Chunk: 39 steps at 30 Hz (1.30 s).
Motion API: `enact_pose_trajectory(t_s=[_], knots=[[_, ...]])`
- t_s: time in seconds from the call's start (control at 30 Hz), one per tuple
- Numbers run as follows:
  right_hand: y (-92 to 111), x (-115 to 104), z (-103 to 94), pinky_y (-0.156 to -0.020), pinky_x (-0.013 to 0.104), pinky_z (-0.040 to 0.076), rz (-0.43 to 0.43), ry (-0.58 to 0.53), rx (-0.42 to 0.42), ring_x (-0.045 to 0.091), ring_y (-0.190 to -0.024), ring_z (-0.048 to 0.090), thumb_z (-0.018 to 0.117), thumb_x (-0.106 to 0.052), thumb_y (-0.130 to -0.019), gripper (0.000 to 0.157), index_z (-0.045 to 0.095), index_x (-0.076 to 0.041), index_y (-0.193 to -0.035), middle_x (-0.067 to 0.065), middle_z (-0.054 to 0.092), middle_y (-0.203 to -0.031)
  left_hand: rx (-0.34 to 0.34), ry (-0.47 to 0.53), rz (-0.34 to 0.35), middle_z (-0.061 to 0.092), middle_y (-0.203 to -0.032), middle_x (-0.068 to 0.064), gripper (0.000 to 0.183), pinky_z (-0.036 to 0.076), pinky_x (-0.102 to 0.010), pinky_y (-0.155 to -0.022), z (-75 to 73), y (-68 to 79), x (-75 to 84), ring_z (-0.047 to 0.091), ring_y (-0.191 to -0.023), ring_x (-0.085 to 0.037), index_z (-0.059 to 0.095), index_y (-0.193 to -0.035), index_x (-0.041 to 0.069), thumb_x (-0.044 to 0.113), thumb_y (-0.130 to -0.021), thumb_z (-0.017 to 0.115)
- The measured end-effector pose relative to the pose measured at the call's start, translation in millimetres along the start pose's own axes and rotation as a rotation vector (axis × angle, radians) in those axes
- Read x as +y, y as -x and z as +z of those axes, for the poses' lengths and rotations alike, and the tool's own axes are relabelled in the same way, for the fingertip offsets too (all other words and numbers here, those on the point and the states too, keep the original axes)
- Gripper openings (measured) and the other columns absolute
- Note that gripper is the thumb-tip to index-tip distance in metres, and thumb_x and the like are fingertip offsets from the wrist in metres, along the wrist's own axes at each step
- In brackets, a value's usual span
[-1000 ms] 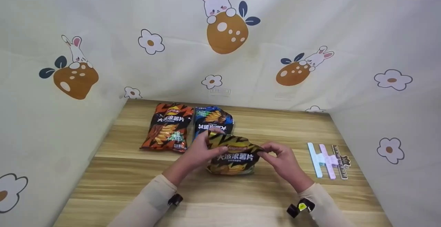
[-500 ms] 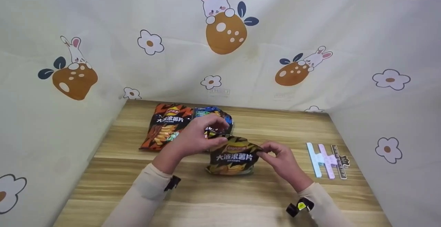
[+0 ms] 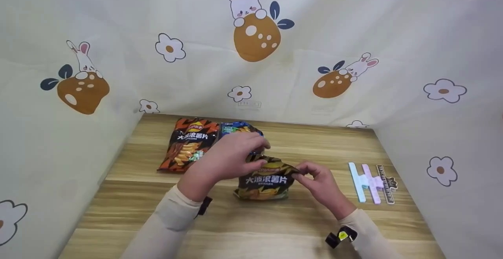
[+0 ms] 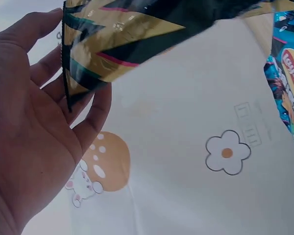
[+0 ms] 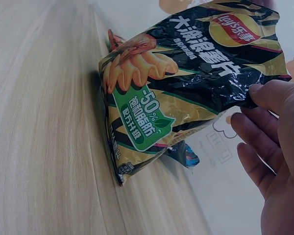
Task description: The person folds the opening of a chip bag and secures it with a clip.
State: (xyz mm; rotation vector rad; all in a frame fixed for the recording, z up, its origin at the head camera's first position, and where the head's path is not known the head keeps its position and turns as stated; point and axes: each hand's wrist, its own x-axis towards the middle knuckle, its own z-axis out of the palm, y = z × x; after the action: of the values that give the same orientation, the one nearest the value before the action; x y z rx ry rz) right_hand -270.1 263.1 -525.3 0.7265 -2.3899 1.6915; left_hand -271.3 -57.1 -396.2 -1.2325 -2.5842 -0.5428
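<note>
A gold-and-black bag of potato chips [image 3: 267, 180] stands on the wooden table, its lower edge on the wood. My right hand [image 3: 320, 184] pinches the bag's upper right corner between thumb and fingers, as the right wrist view also shows. My left hand [image 3: 228, 158] is at the upper left corner, thumb near the front and bent fingers reaching over the top. In the left wrist view the left hand's loosely curved fingers [image 4: 95, 115] lie behind the bag's edge, with no firm grip visible. Part of the bag's left side is hidden by this hand.
An orange chip bag [image 3: 188, 145] lies at the back left. Beside it lies a blue chip bag [image 3: 235, 127], partly covered by my left hand. On the right lie a light-blue clip [image 3: 357, 182], a purple clip [image 3: 371, 184] and a dark clip [image 3: 386, 184]. Patterned cloth [image 3: 196, 82] surrounds the table.
My left hand has let go of the bag's left edge, lifted, then shifted right over its top corner. The right hand keeps its pinch and the bag stays nearly in place.
</note>
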Motion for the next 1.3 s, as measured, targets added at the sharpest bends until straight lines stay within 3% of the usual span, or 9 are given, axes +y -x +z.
enact_pose_trajectory(t_s=[0.37, 0.53, 0.67, 0.9, 1.03, 1.17, 1.3], knots=[[0, 0, -0.2, -0.093, 0.029, 0.058, -0.007, 0.002, -0.003, 0.02, -0.094, 0.075, 0.081, -0.006, -0.101, 0.006, 0.081, -0.011, -0.104, 0.005, 0.08, -0.101, -0.094, -0.113, 0.008, 0.078, -0.125, -0.002, 0.042, 0.063, -0.043, -0.091, 6.4, -20.6, 20.9, 0.075, -0.103, -0.022, 0.073, -0.136, 0.014, 0.042, -0.105, 0.077], [-1, 2, 0.6, -0.092, 0.029, 0.058, -0.008, 0.0, -0.006, 0.02, -0.093, 0.075, 0.08, -0.004, -0.101, 0.005, 0.08, -0.008, -0.103, 0.003, 0.08, -0.099, -0.148, -0.124, -0.044, 0.077, -0.123, -0.002, 0.04, 0.063, -0.04, -0.087, 10.5, -24.4, 21.9, 0.074, -0.1, -0.02, 0.073, -0.137, 0.016, 0.043, -0.107, 0.076], [-1, 3, 1.6, -0.091, 0.03, 0.059, -0.013, -0.006, 0.0, 0.022, -0.092, 0.075, 0.08, -0.003, -0.1, 0.011, 0.081, -0.014, -0.103, 0.003, 0.08, -0.099, -0.18, -0.11, -0.072, 0.077, -0.118, -0.001, 0.032, 0.063, -0.038, -0.082, 10.3, -24.8, 20.3, 0.072, -0.095, -0.018, 0.076, -0.131, 0.017, 0.038, -0.108, 0.075], [1, 4, 5.4, -0.088, 0.027, 0.058, -0.053, -0.028, 0.028, 0.017, -0.091, 0.073, 0.079, -0.001, -0.101, 0.004, 0.08, -0.005, -0.102, 0.006, 0.079, -0.098, -0.112, -0.106, 0.003, 0.078, -0.097, 0.005, 0.014, 0.061, -0.039, -0.073, 14.3, -23.2, 13.4, 0.07, -0.08, -0.015, 0.082, -0.108, 0.017, 0.027, -0.109, 0.072], [1, 2, 7.7, -0.089, 0.028, 0.058, -0.047, -0.032, 0.054, 0.019, -0.093, 0.074, 0.078, -0.004, -0.102, 0.008, 0.081, -0.011, -0.102, 0.006, 0.08, -0.099, -0.079, -0.117, 0.033, 0.081, -0.099, 0.006, 0.013, 0.063, -0.041, -0.075, 14.3, -22.7, 10.5, 0.074, -0.084, -0.017, 0.085, -0.109, 0.019, 0.023, -0.109, 0.073], [1, 1, 9.4, -0.088, 0.028, 0.058, -0.047, -0.01, 0.075, 0.02, -0.094, 0.075, 0.078, -0.007, -0.103, 0.01, 0.082, -0.016, -0.102, 0.003, 0.081, -0.099, -0.089, -0.12, 0.026, 0.083, -0.105, 0.005, 0.014, 0.064, -0.04, -0.079, 12.1, -23.7, 9.1, 0.076, -0.09, -0.017, 0.086, -0.113, 0.019, 0.02, -0.108, 0.073], [2, 2, 9.9, -0.083, 0.026, 0.059, -0.129, 0.053, 0.094, 0.02, -0.089, 0.075, 0.078, 0.0, -0.101, 0.015, 0.081, -0.015, -0.102, 0.001, 0.081, -0.098, -0.111, -0.127, 0.028, 0.083, -0.108, 0.004, 0.016, 0.065, -0.039, -0.083, 10.1, -25.3, 7.2, 0.077, -0.094, -0.016, 0.086, -0.116, 0.02, 0.018, -0.109, 0.072]])
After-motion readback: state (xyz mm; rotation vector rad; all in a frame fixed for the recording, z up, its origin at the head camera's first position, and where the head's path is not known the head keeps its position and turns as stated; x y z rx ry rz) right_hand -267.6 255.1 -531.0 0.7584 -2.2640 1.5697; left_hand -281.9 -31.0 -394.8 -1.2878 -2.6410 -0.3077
